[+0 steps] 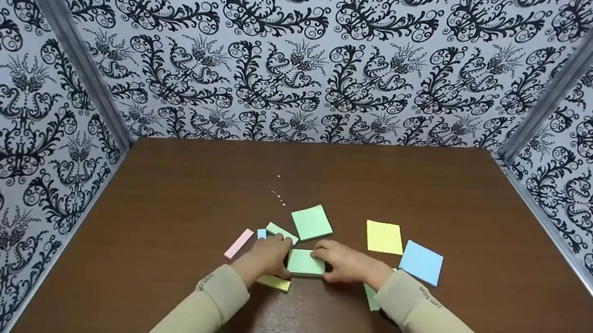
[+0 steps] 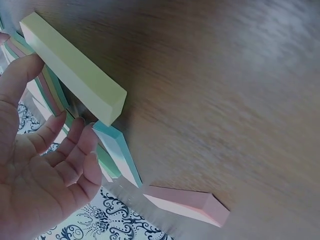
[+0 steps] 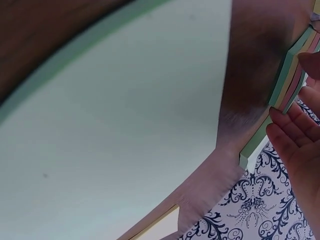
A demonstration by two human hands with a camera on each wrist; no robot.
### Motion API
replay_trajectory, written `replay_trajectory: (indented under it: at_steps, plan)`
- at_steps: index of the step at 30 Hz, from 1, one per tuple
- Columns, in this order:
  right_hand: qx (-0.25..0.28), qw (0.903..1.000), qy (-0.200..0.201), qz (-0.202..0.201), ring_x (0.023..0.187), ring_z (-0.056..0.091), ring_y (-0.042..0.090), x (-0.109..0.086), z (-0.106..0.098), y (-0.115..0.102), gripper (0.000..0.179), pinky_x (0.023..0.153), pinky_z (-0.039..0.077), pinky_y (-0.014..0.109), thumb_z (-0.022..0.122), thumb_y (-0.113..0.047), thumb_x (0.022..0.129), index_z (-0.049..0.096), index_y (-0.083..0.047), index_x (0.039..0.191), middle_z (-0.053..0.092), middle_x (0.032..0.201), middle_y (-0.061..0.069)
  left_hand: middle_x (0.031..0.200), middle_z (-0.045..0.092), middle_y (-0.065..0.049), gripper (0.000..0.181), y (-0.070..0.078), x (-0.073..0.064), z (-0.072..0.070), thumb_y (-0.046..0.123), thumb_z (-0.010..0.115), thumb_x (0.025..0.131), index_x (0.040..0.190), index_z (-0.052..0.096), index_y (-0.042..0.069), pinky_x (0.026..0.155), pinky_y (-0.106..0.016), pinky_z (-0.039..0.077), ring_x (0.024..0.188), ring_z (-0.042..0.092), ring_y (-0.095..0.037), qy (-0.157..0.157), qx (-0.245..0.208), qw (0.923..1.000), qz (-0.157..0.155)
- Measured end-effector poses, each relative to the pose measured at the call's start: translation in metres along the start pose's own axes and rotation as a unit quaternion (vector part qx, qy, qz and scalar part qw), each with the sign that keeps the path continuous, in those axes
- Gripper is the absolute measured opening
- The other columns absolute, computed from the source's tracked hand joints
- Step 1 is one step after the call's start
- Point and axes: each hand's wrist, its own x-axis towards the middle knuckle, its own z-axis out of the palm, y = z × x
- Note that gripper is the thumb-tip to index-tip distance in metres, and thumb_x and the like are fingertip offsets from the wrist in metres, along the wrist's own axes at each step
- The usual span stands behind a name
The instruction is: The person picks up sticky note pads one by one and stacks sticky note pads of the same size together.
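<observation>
A stack of sticky note pads (image 1: 306,263) lies on the table between both hands; its green, yellow and pink layers show in the right wrist view (image 3: 290,75). My left hand (image 1: 268,258) grips its left end with thumb and fingertips. At the opposite end, my right hand (image 1: 348,264) pinches the stack between thumb and fingers. Around the left hand lie narrow sticky pads: yellow (image 2: 75,70), blue (image 2: 119,152), pink (image 2: 187,204) and green (image 1: 282,232). Just beyond the stack is a square green pad (image 1: 312,222).
Square yellow (image 1: 384,237) and blue (image 1: 421,262) pads lie to the right. Another green pad (image 1: 372,298) is partly hidden under the right forearm. Small white specks (image 1: 279,196) dot the brown table (image 1: 193,195). Patterned walls (image 1: 305,61) enclose its back and sides.
</observation>
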Motion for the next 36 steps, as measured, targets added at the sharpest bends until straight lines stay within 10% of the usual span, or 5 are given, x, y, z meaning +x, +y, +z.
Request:
replay_trajectory:
  at_steps: [16,23,36]
  plan:
    - [0.055,0.9971,-0.009,0.051,0.124,0.04,0.032,-0.014,-0.012,0.005,0.058,0.099,0.034,0.045,0.061,-0.016,0.083,0.04,0.004,0.133,0.043,0.134,0.018,0.09,0.054,-0.008,0.048,0.0,-0.002,0.002,0.038,0.078,0.066,0.098,0.055,0.009,0.067,-0.041,0.047,0.084,0.056,-0.024,0.02,-0.022,0.9993,0.021]
    - [0.039,0.9977,0.024,0.049,0.114,0.048,0.036,-0.06,-0.034,0.037,0.049,0.092,0.038,0.047,0.062,-0.012,0.082,0.048,0.009,0.124,0.051,0.123,0.023,0.093,0.055,-0.009,0.049,0.0,-0.004,-0.001,0.039,0.078,0.067,0.098,0.055,0.009,0.069,-0.042,0.046,0.087,0.056,-0.026,0.012,-0.019,0.9995,0.02]
    - [0.028,0.9942,-0.053,0.09,0.126,0.036,0.04,-0.134,-0.024,0.042,0.066,0.099,0.031,0.049,0.068,-0.013,0.075,0.041,0.005,0.132,0.041,0.136,0.021,0.099,0.055,-0.012,0.053,0.003,-0.006,-0.002,0.038,0.078,0.068,0.102,0.055,0.005,0.072,-0.045,0.047,0.092,0.056,-0.029,0.003,-0.019,0.9998,0.009]
